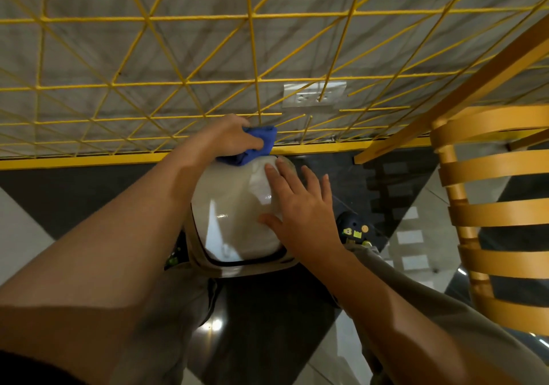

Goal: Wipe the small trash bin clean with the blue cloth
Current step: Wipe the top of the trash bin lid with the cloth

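Left hand (228, 135) clutches blue cloth (255, 147) at trash bin (234, 212) far edge, twelve o'clock. Right hand (300, 215) spread flat, steadying. Keep brace firm, press cloth, sweep toward six o'clock.

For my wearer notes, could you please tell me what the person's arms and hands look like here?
Both forearms are bare, and no gloves, rings, watch or bracelet show on the left hand or the right hand. A dark sleeve edge shows at the upper left arm, bottom corner. Nails appear short and unpainted.
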The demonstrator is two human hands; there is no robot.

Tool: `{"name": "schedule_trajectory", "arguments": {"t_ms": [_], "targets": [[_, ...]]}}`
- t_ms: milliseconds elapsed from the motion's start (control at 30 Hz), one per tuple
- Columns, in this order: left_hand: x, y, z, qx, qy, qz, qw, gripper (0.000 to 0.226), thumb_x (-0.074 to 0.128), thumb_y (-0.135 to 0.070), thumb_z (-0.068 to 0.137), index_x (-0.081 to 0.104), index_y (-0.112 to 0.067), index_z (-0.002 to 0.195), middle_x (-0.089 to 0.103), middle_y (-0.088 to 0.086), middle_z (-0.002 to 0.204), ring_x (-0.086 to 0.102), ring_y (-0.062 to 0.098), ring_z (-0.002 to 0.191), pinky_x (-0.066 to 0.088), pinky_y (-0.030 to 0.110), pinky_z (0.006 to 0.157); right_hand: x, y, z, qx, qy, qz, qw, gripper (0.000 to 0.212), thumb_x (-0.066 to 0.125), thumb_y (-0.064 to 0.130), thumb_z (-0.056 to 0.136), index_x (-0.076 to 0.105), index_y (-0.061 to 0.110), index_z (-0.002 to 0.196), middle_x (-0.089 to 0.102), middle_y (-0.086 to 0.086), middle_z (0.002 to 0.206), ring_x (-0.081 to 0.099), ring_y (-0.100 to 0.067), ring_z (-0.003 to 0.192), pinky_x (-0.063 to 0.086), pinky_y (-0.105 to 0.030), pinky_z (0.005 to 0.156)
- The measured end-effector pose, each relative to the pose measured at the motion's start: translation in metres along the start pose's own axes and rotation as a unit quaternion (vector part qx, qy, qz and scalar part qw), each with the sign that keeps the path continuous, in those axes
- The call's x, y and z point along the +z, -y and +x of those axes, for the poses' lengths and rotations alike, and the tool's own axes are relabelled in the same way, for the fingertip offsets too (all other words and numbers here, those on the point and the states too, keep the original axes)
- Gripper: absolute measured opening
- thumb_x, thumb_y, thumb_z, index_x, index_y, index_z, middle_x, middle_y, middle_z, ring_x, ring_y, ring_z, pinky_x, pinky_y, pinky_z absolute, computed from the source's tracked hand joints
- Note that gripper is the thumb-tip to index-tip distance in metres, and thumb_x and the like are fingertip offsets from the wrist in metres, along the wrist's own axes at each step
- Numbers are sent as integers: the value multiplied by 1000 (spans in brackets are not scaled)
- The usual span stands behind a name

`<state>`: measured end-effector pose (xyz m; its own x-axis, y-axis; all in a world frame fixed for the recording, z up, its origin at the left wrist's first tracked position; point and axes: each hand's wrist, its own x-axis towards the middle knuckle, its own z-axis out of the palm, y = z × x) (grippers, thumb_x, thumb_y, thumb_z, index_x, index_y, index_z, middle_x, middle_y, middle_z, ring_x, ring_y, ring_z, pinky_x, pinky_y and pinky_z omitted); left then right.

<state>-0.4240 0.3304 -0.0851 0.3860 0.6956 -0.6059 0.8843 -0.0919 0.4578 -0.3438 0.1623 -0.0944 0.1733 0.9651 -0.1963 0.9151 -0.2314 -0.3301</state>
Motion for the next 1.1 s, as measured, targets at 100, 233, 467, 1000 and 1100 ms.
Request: {"name": "schedule_trajectory", "arguments": {"t_ms": [100,233,467,1000,1100], "targets": [[-8,12,4,-28,11,25,999,16,64,-26,81,57,-12,78,53,11,75,50,25,72,32,25,52,-2,-1,0,-14,19,14,1000,82,67,41,78,25,23,146,25,0,155,22,-36,140,5,-59,112],[-5,3,2,5,20,-17,1000,17,67,-25,78,63,-8,76,53,10,74,50,24,73,35,28,61,-3,-2,1,-18,22,20,999,82,64,42,80,20,24,147,20,2,156,18,-34,142,2,-59,112],[7,-22,7,44,34,-8,998,27,66,-26,78,69,-12,100,63,11,94,53,21,80,40,25,64,-4,-1,1,-13,46,13,999,83,59,46,83,11,27,148,12,5,158,10,-31,144,-3,-59,112],[-18,43,-9,-27,-21,44,998,23,60,-27,85,55,-9,73,51,10,68,48,27,70,31,28,53,-6,-2,-2,-4,50,25,998,82,58,46,84,11,29,148,10,8,158,10,-32,144,-4,-59,112],[-20,60,-18,-50,-55,-6,997,25,61,-26,84,54,-9,67,53,12,66,49,26,68,32,26,53,-5,-2,-1,-6,49,19,999,82,57,47,84,9,29,148,8,8,158,9,-31,144,-4,-58,112]]}}
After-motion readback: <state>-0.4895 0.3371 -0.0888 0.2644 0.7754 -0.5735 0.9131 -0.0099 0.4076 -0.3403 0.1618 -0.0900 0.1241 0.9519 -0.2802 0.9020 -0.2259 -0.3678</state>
